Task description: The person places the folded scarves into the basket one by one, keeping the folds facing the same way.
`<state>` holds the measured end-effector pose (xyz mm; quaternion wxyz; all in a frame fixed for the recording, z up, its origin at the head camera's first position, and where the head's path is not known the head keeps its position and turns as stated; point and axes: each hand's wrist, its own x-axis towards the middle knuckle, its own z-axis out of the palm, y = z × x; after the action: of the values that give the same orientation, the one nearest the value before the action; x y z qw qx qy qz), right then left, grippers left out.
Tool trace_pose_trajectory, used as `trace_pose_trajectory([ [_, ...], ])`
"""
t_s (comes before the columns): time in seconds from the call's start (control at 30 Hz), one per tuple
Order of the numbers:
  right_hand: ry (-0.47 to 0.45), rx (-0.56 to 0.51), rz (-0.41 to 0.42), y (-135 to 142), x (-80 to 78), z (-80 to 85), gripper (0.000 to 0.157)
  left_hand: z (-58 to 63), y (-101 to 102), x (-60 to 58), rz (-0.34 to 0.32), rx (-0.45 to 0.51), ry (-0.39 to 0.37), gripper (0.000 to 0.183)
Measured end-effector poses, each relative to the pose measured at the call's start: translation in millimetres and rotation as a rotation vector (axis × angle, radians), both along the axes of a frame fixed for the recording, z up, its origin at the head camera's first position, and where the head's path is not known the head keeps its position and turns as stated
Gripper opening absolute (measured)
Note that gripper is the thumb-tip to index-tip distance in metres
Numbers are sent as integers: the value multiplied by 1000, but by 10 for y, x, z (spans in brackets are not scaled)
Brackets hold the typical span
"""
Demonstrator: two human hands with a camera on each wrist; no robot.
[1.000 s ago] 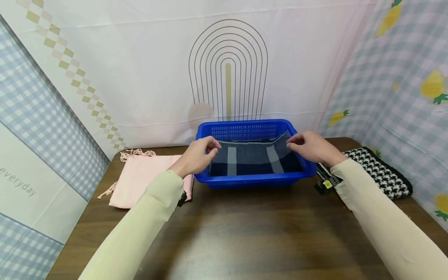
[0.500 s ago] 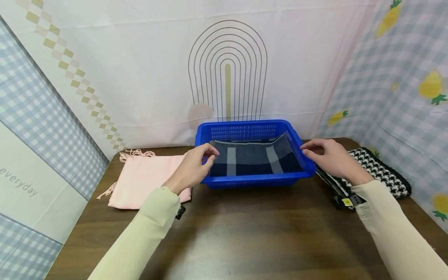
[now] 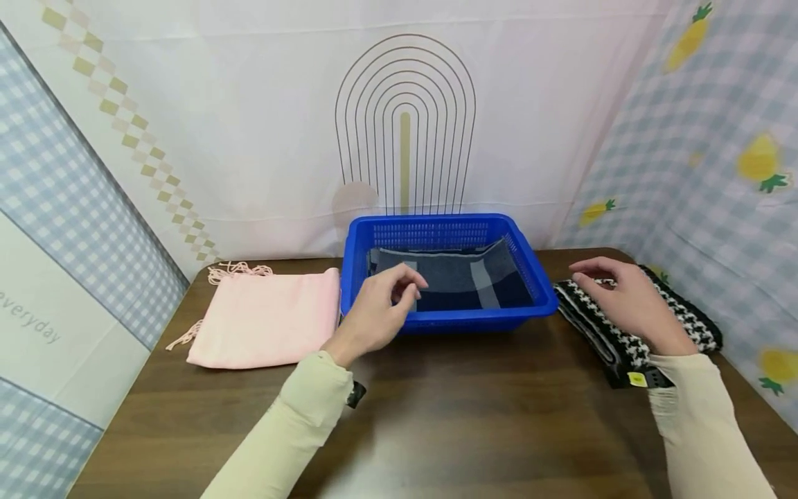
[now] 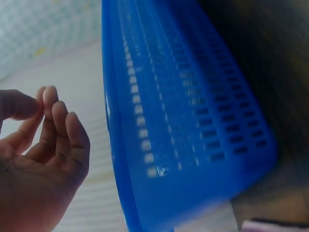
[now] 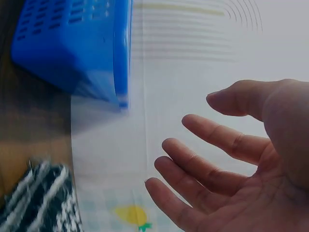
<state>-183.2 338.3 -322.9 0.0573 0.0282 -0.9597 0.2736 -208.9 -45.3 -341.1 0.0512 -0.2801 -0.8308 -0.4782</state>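
Note:
A blue plastic basket (image 3: 449, 320) stands at the back of the table, with a folded navy and grey scarf (image 3: 445, 274) with pale stripes lying in it. My left hand (image 3: 377, 308) is over the basket's front left rim, fingers loosely bent and holding nothing. In the left wrist view the thumb and index finger come close together beside the basket wall. Over at the right, my right hand (image 3: 630, 298) hovers above a folded black-and-white houndstooth scarf (image 3: 686, 312). Its fingers are spread and relaxed in the right wrist view, with nothing between them.
A folded pink scarf (image 3: 268, 319) with fringe lies left of the basket. Behind the brown wooden table (image 3: 467, 416) hangs a white cloth (image 3: 262, 125). A checked cloth with pineapples (image 3: 704, 166) borders the right side.
My right hand has moved from the basket's right rim out over the houndstooth scarf. My left hand has shifted right, across the basket's front left part. The navy scarf stays in the basket.

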Motion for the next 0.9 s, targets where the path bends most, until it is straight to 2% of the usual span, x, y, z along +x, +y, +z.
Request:
trace_pose_trajectory([
  [0.2,-11,-42,-72,294,41,-29,54,-37,275,58,-66,-79,9,16],
  [0.33,-40,-92,-116,460,59,-75,61,-50,469,112,-119,-106,-12,18],
  [0.6,-43,-126,-219,737,88,-127,69,-111,864,171,-194,-74,-75,24],
  [0.77,-96,-146,-279,912,114,-112,80,-96,1073,162,-239,-57,-105,31],
  [0.9,-122,-193,-310,1046,122,-165,84,-83,1243,166,-280,-42,-137,38],
])
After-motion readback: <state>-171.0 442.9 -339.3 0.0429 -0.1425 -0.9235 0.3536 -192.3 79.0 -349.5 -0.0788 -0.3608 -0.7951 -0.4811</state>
